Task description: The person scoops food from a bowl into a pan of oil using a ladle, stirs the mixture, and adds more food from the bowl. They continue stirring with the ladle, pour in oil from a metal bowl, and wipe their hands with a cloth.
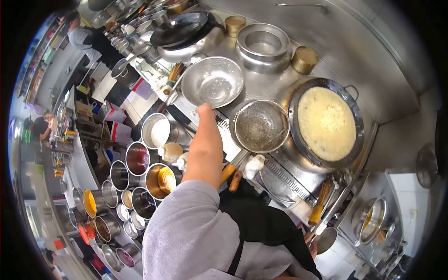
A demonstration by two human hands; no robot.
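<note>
My left hand (pixel 205 112) reaches forward from a grey sleeve and grips the near rim of an empty steel bowl (pixel 219 77) on the steel cooktop. A round wire strainer (pixel 261 126) with an orange handle lies just right of that hand. Beyond the strainer stands a wok (pixel 355 116) filled with pale yellow foamy liquid. Only a sliver of my right hand (pixel 311 246) shows at the lower right, beside a steel ladle cup (pixel 326 239); its grip is hidden by my black apron.
Several steel tubs of sauces and seasonings (pixel 140 158) crowd the left side. A black wok (pixel 179 28) and a steel ring pot (pixel 262 44) sit further back. A bamboo brush (pixel 319 205) lies by the front edge. Other people (pixel 88 37) work at far counters.
</note>
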